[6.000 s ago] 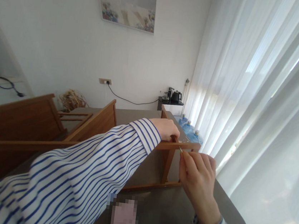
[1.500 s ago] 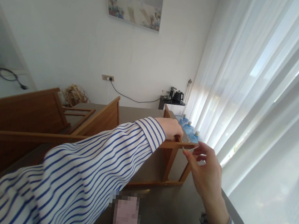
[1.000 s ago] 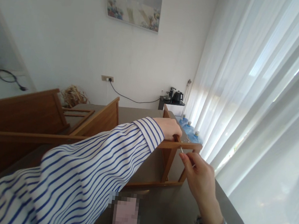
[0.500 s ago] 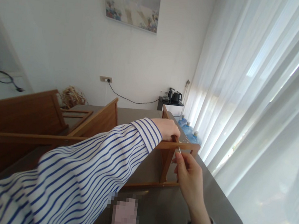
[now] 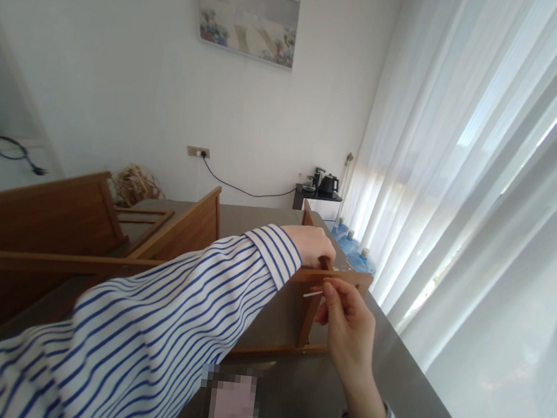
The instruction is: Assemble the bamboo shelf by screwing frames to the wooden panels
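A wooden shelf unit [image 5: 151, 264] lies on its side on the dark table. My left hand [image 5: 313, 245] reaches across it, fingers wrapped round a wooden crosspiece [image 5: 325, 263] near the frame's right end; the sleeve hides much of the unit. Just in front of the upper rail, my right hand [image 5: 350, 318] is closed in a pinch on a thin silvery hex key [image 5: 313, 294]. Its straight arm points left from the fingertips. Whether its other end sits in a screw is hidden by the fingers.
The grey-brown tabletop [image 5: 379, 388] runs under the frame. A pinkish blurred patch [image 5: 234, 408] is at the bottom. Blue water bottles [image 5: 363, 261] stand beyond the right edge by the curtain [image 5: 412, 184]. A kettle [image 5: 329, 183] rests on a cabinet behind.
The hex key's visible arm has swung from pointing up at the rail to pointing left. My right hand has shifted slightly up and left. My left hand keeps its grip.
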A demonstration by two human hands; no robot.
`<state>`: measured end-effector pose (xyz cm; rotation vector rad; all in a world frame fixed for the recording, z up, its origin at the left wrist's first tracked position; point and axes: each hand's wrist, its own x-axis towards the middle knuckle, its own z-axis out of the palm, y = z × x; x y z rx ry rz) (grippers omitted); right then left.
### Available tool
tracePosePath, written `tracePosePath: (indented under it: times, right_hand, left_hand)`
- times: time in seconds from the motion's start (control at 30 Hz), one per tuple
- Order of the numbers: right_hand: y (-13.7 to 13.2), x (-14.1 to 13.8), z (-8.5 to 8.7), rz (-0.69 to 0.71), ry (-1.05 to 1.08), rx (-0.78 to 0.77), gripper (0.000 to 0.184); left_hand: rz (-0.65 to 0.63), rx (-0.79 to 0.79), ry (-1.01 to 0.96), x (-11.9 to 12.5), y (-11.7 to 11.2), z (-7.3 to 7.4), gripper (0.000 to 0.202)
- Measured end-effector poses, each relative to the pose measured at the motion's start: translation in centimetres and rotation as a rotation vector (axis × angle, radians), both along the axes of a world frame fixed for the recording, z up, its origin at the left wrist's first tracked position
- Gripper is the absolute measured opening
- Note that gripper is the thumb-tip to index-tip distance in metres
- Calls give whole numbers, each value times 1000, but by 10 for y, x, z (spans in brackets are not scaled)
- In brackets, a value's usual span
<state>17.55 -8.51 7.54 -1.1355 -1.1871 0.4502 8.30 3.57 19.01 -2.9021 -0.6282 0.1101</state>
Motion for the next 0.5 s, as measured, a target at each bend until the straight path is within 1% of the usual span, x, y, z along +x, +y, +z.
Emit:
tracePosePath:
  times: [0.17,0.23,0.27,0.33,0.43,0.5]
  right_hand:
    - [-2,9,-3,147,-106,40,30]
    - [-3,13,-5,158,-184,46,32]
    - [-3,16,-5,135,-243,47,32]
    - [-2,21,-3,48,-383,62,28]
    - [-1,26,3,-86,-562,150,22]
    - [-1,27,8,-134,-637,213,22]
  left_hand:
    - [-10,10,-21,1,0,-1,18]
    - [-17,5,-26,1,0,-1,17]
    - [-19,4,-26,0,1,-1,17]
    - [-19,4,-24,0,1,-1,17]
    - [-13,-10,-27,0,1,-1,17]
    - [-13,-23,-41,0,1,-1,17]
